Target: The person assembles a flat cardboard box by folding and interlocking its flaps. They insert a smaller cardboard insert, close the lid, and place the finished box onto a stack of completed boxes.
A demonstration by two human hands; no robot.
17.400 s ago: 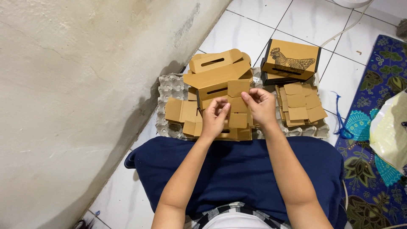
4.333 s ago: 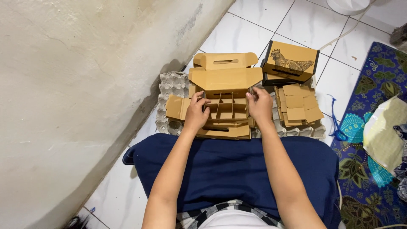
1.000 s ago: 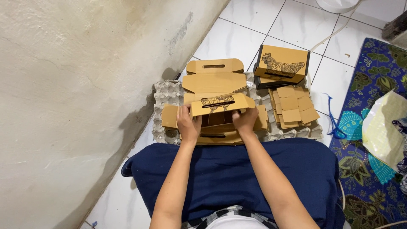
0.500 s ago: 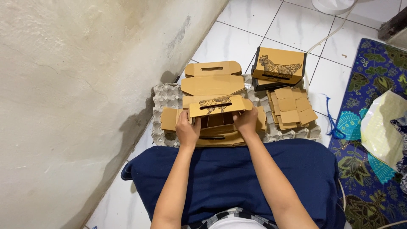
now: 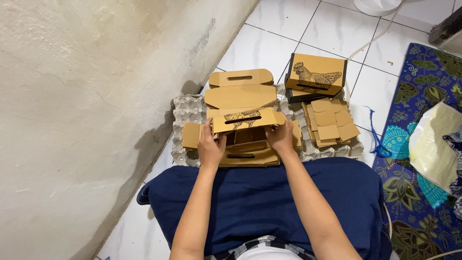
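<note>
Change: vs half a sec ago, the front flap of the cardboard box point(image 5: 243, 126) sits lower and flatter over the tray; both hands have stayed on its ends. Approx 4 s back the flap was up and the inner dividers showed.
Left hand: left hand point(image 5: 210, 147) at 9 o'clock of the box, fingers wrapped on the flap's left end, thumb on the side wall; closed on the board.
Right hand: right hand point(image 5: 280, 137) at 3 o'clock, fingers pinching the flap's right end; also closed on it.
Where: box rests on a grey egg tray point(image 5: 185, 111) just beyond the knees, centre frame, atop flat box blanks point(image 5: 248, 156).
Handling: prob. light, stiff along panels, weak at creases; thin board will dent or tear at the slot if squeezed. Best held at the flap ends or side walls, not mid-panel.
Materials: brown kraft board, matte, w/ a slot handle and a black bird print; egg tray is moulded pulp, dimpled.
Around: finished box point(image 5: 315, 77) w/ hen print at 1 o'clock; loose pile of divider pieces point(image 5: 329, 123) at 3 o'clock; navy cloth point(image 5: 250, 202) over the lap at 6; rough plaster wall point(image 5: 82, 96) at 9; patterned mat point(image 5: 418, 159) far right on white tile.
</note>
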